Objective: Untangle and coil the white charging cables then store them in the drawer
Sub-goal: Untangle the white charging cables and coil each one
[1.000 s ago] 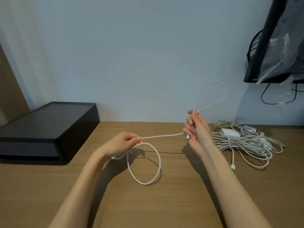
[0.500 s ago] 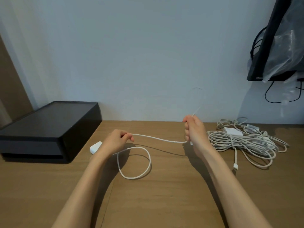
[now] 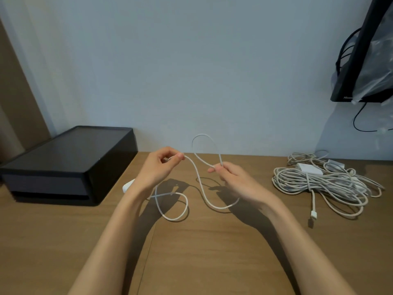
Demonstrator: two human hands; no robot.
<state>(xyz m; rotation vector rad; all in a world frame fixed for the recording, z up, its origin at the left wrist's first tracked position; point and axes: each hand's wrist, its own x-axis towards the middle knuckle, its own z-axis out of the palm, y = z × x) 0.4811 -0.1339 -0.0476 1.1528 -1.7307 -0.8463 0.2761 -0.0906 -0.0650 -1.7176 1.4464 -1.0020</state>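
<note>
One white cable is up just right of the black drawer unit — a loop stands above the hands, slack sags between them, and another loop lies on the desk. Grip: left hand pinches one run, right hand pinches the loop's base. They are near each other, not touching — likely sizing a coil turn. Farther right of the unit, the tangled bundle waits.

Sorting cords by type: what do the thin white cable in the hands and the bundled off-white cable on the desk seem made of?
Thin white cable: probably smooth plastic or rubber jacket; even matte surface. Bundled off-white cable: possibly braided fabric sheath; duller, faintly textured look, though blurred.
</note>
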